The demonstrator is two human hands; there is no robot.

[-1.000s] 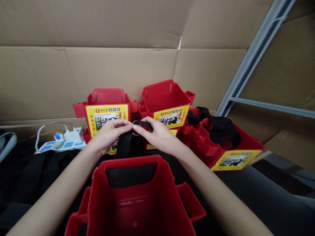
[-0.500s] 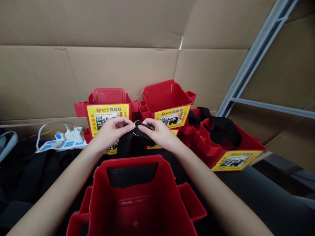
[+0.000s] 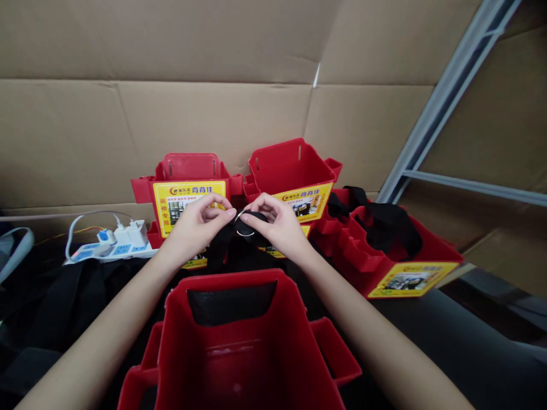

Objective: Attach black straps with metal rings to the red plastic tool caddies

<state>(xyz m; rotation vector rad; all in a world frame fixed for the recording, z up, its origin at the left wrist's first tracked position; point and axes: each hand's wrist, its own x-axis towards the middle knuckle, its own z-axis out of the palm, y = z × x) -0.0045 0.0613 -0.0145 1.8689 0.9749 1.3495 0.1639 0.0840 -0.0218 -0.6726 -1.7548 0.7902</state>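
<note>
Between my two hands, above the far rim of the nearest red plastic box (image 3: 239, 336), is a black webbing strap (image 3: 255, 221) with a shiny metal ring (image 3: 245, 233). My left hand (image 3: 203, 223) pinches the strap on the left side of the ring, thumb against fingers. With thumb on top, my right hand (image 3: 280, 225) grips the strap on the ring's right side. Part of the strap hangs down behind the box. A black band (image 3: 231, 304) shows across the inside of the box's far wall.
Behind my hands stand red boxes with yellow labels, a left one (image 3: 188, 165) and a right one (image 3: 293, 165). Further right, another red box (image 3: 363, 250) holds black straps (image 3: 391, 228). A power strip (image 3: 123, 249) with plugs lies left, before a cardboard wall (image 3: 213, 125).
The right hand has lifted slightly and turned the strap, so more of the metal ring shows. My left hand stays nearly in place, still pinching.
</note>
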